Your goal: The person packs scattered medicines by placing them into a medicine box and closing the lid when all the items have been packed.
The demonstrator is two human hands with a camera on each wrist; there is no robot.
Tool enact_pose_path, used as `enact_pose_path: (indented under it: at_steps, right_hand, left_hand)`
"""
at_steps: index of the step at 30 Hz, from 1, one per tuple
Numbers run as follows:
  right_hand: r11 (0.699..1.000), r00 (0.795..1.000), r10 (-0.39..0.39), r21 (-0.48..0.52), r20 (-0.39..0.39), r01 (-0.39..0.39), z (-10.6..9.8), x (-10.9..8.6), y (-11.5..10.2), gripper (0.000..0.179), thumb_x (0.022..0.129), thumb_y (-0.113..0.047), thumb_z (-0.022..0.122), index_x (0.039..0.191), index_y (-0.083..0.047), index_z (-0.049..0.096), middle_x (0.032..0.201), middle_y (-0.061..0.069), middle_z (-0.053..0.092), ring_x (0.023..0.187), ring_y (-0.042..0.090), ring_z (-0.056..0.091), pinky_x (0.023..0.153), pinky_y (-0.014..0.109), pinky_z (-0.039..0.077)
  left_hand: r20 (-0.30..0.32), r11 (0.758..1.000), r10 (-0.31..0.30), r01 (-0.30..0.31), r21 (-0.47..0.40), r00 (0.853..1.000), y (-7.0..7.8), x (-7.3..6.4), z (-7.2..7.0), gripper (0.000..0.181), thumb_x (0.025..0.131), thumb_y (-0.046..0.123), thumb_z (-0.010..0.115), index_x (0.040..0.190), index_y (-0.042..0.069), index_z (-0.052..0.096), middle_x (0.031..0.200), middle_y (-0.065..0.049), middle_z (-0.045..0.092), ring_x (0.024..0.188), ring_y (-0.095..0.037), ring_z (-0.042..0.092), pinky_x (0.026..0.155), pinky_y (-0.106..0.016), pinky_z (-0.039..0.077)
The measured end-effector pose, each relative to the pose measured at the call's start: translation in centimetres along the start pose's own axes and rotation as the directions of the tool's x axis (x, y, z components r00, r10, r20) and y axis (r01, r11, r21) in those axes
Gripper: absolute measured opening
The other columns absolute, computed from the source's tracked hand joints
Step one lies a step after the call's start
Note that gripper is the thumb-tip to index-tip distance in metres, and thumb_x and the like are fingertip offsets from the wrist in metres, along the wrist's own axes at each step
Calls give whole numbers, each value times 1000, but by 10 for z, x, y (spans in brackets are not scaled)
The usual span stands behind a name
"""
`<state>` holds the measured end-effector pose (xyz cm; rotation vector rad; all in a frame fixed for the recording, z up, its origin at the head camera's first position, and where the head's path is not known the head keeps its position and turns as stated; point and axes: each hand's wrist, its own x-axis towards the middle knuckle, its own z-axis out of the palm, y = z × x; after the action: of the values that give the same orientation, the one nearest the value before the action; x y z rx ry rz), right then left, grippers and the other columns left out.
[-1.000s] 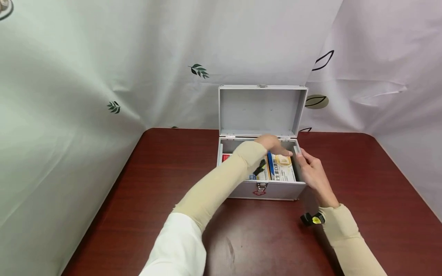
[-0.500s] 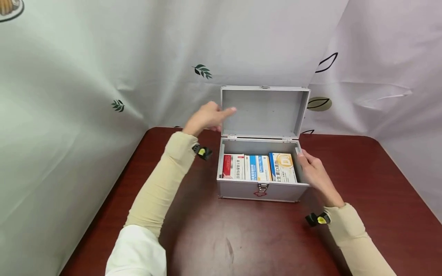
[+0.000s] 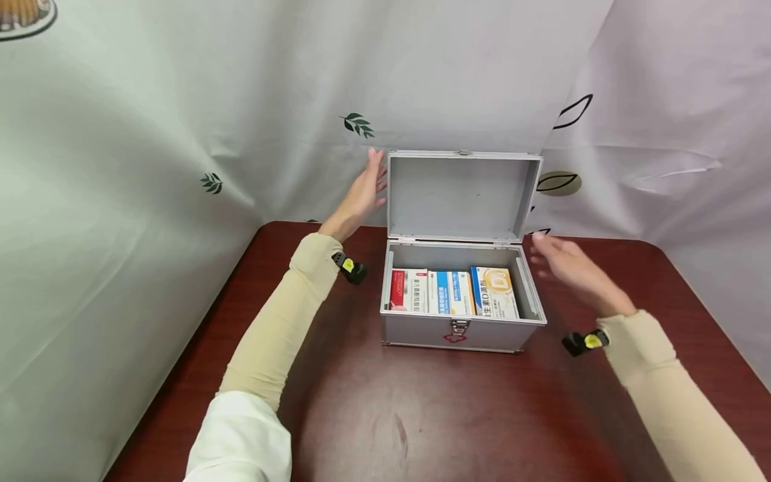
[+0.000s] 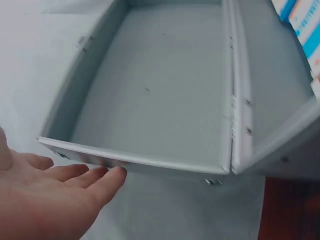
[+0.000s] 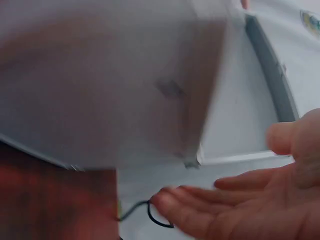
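Note:
A silver metal case (image 3: 421,328) stands on the table with its lid (image 3: 464,197) raised upright. Inside, a red-and-white medicine box (image 3: 411,291), blue-and-white medicine boxes (image 3: 448,292) and a yellow-and-white medicine box (image 3: 496,292) stand side by side. My left hand (image 3: 363,191) is at the lid's left edge, fingers extended; in the left wrist view the fingertips (image 4: 112,180) are right at the lid's side wall. Off the case's right rear corner, my right hand (image 3: 569,264) is held with fingers extended and holds nothing.
The case sits toward the back of a dark red wooden table (image 3: 385,415). White cloth with leaf prints (image 3: 289,120) hangs behind and at both sides. A latch (image 3: 460,327) is on the case's front.
My left hand has moved from over the boxes out to the lid's left side, then upward along it. My right hand has left the case's right rim and moved back beside it.

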<state>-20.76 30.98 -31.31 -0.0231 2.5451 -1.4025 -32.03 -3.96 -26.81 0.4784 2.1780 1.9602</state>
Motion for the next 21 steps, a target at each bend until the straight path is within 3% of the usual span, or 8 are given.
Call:
enact_pose_path:
  at_steps: [4,8,11,14,16,18,21]
  right_hand:
    - [994,988,-84,64,-131,93,-21,17,-22,81,90,-60,25,148,-8,4,148,23,19,128,39,33,100,49,33]
    - [963,944,-214,109,-250,247,-29,34,-53,70,94,-52,26,149,-16,5,152,17,12,131,39,29,100,51,33]
    - [955,907,-279,6,-315,295,-27,38,-72,66,95,-51,26,149,-16,11,148,18,22,129,37,31,101,52,31]
    - [941,859,-336,-181,-386,286,-19,34,-78,67,94,-53,29,148,-15,18,137,21,39,120,35,41,98,51,32]
    - [922,828,-376,-253,-415,292,-13,29,-77,65,94,-51,32,147,-15,21,131,21,46,115,33,45,96,49,32]
    - [907,799,-417,-255,-434,335,-8,22,-72,60,95,-45,35,145,-13,25,126,20,49,112,30,47,96,47,35]
    - [883,748,-468,-245,-469,399,-1,6,-65,50,96,-36,39,141,-14,35,122,16,52,110,18,49,95,34,39]
  left_hand:
    - [52,997,-3,7,-83,999,12,2,2,73,89,65,4,149,25,9,154,-4,10,139,-27,16,109,-44,19]
    - [62,997,-16,21,-71,998,15,0,0,75,89,64,2,149,22,13,154,-2,12,138,-24,19,109,-44,20]
    - [62,999,4,-1,-51,998,14,-3,-4,76,89,65,3,148,19,17,153,-2,15,137,-22,22,109,-43,22]
    - [43,998,56,-56,-10,998,14,-11,-6,76,90,64,6,147,16,24,151,-5,21,135,-21,29,108,-41,25]
    - [22,993,108,-109,47,994,14,-20,-6,75,91,62,8,145,14,28,149,-8,27,132,-21,34,107,-36,28]
    - [7,979,164,-164,121,986,13,-31,-4,73,93,60,9,144,13,31,147,-7,31,130,-19,38,106,-30,29]
    - [2,944,277,-273,186,961,9,-50,1,68,96,55,12,143,10,32,146,-5,34,128,-16,40,105,-23,29]
